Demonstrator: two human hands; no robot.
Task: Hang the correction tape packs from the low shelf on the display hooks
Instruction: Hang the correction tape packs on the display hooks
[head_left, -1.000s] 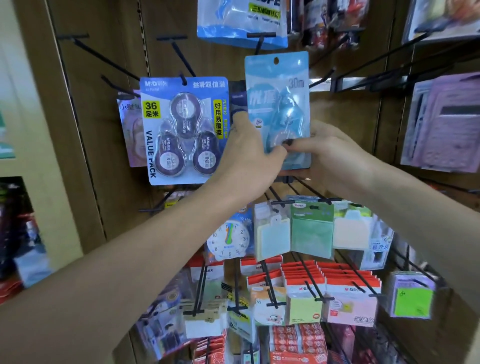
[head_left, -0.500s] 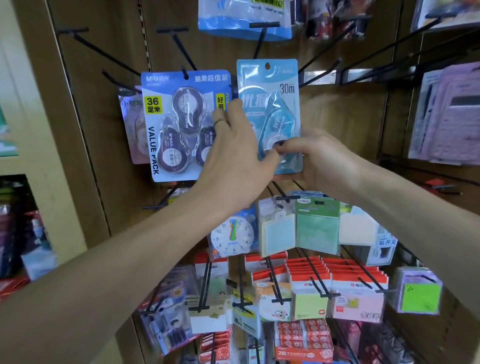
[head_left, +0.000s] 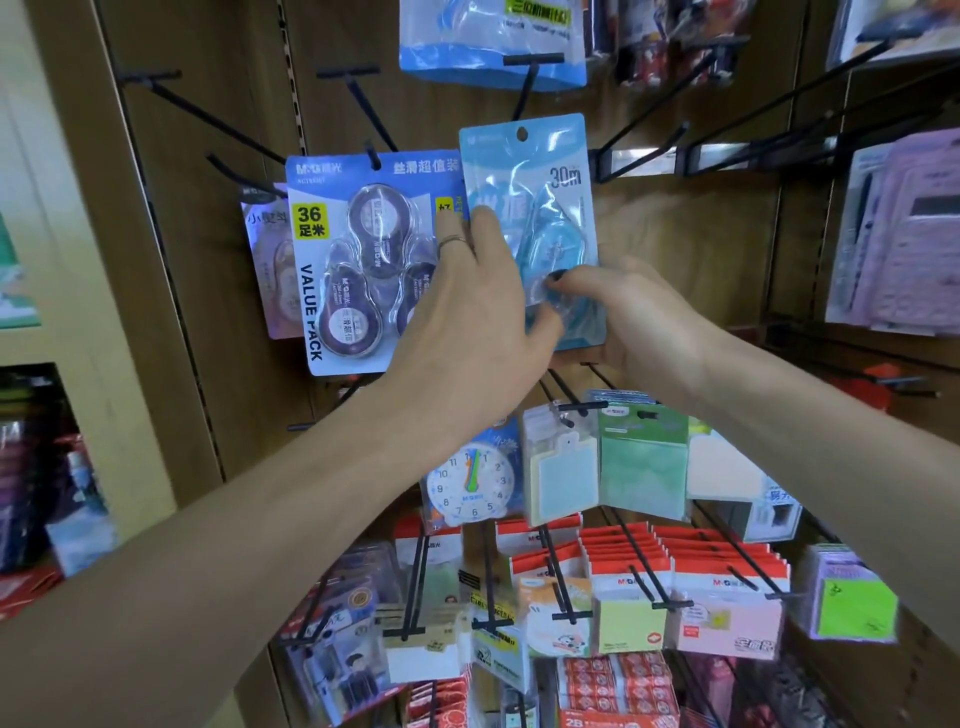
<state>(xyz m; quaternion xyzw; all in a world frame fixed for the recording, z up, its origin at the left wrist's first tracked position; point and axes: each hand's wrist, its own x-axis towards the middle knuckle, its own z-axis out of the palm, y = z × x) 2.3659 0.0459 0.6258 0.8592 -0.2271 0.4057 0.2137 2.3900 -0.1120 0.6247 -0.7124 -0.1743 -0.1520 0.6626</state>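
Note:
A light blue correction tape pack (head_left: 535, 176) marked 30m is held upright against the wooden display wall. My right hand (head_left: 639, 322) grips its lower right part, thumb on the front. My left hand (head_left: 467, 317), with a ring on one finger, lies on its left edge, fingers stretched upward and thumb on the bottom. The pack's hang hole sits just under a black display hook (head_left: 530, 67) that carries another blue pack (head_left: 488, 47). A blue value pack (head_left: 363, 260) with three tapes hangs to the left, partly overlapped.
Bare black hooks (head_left: 197, 104) stick out at upper left, and more at upper right (head_left: 649, 119). Below my arms hang a toy clock (head_left: 470, 488), sticky note packs (head_left: 644, 462) and red-topped packs (head_left: 675, 577). Purple packs (head_left: 904, 234) hang at right.
The light blue pack has shifted slightly left toward the value pack. My left hand's fingers have uncurled and stretched up along the pack's left edge. My right hand keeps its grip.

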